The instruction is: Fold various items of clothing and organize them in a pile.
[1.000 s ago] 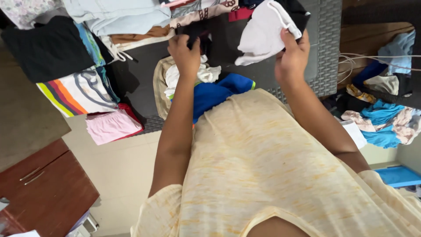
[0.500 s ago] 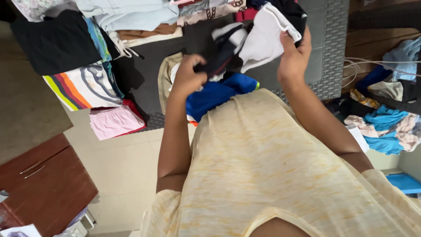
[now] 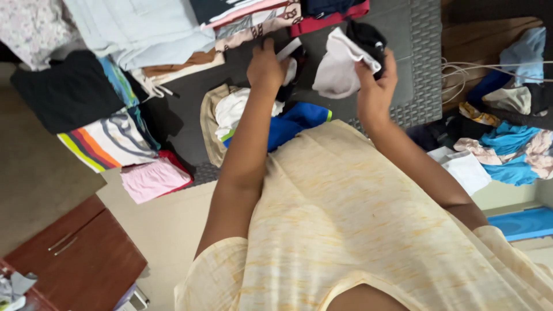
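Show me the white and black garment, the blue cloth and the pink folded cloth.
white and black garment [image 3: 337, 72], head view, on its white panel.
blue cloth [image 3: 294, 124], head view, middle of its visible part.
pink folded cloth [image 3: 151, 179], head view, centre of its top.

The left hand's [image 3: 266, 64] fingertips are hidden in a dark-and-white garment [image 3: 290, 63], whose shape cannot be told. The right hand's [image 3: 374, 86] palm is covered by a white cloth [image 3: 337, 72]. The folded stacks [image 3: 144, 29] are cut off by the top edge. The blue cloth [image 3: 291, 124] is partly hidden by the forearm. The pile [image 3: 507, 144] at right is cut by the edge.
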